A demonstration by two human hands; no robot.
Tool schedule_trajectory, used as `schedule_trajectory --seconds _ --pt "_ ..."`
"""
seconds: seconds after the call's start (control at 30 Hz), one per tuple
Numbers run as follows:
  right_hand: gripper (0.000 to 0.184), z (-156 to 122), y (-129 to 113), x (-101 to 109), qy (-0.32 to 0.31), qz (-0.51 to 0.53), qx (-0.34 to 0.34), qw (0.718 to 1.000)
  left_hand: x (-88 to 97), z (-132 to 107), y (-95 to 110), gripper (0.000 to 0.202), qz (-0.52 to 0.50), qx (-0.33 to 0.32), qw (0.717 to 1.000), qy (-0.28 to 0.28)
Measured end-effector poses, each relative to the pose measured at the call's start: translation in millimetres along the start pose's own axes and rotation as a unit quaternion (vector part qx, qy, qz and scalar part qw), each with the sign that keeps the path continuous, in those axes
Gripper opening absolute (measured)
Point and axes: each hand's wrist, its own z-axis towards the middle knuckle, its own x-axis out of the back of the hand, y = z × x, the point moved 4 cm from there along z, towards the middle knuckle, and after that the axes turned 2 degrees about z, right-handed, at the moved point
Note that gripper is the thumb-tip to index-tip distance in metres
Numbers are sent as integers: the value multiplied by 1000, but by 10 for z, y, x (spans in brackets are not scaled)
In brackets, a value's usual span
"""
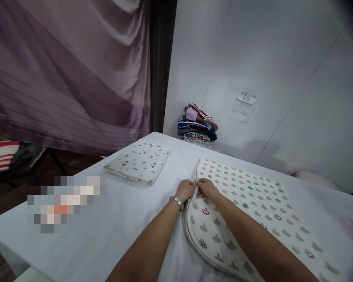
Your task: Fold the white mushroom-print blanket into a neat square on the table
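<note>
- Head view: left hand [184, 190], a metal bracelet at its wrist, is curled shut on the rim of the patterned cloth [244, 203]. The right hand [207, 188] lies on top of that rim, fingertips bent at the edge and touching the left's; I cannot tell whether it grips underneath.
- The cloth lies flat on the table [111, 235], reaching from its middle toward the near right edge.
- Risk, as I judge it: the rim shows several thin layers, so a pinch could catch only some of them and the rest would slide or fan out of line.
- Risk: the white table cover looks loose and creased, so a pull on the cloth may drag the cover and ruck it.
- Risk: both forearms rest across the cloth, and their weight could crease it.
- Materials: the cloth is soft, matt and quilted-looking, white with grey clover shapes and a few coloured ones, and its corner is rounded.
- A folded cloth [138, 160] lies near the far left corner, a flat, speckled rectangle.
- A stack of folded fabrics [197, 125] sits at the far edge against the wall, in mixed colours.
</note>
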Motion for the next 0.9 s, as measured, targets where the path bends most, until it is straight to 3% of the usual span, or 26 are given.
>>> schedule_trajectory --seconds 0.33,0.63,0.9 --pt "6 23 46 11 4 6 -5 1000 3 -56 -3 27 67 29 995 62" --pt "10 51 74 11 -6 16 10 1000 10 -79 39 36 99 -11 992 79" --pt "10 38 35 -1 -6 -18 14 1000 12 -36 6 31 105 3 991 77"
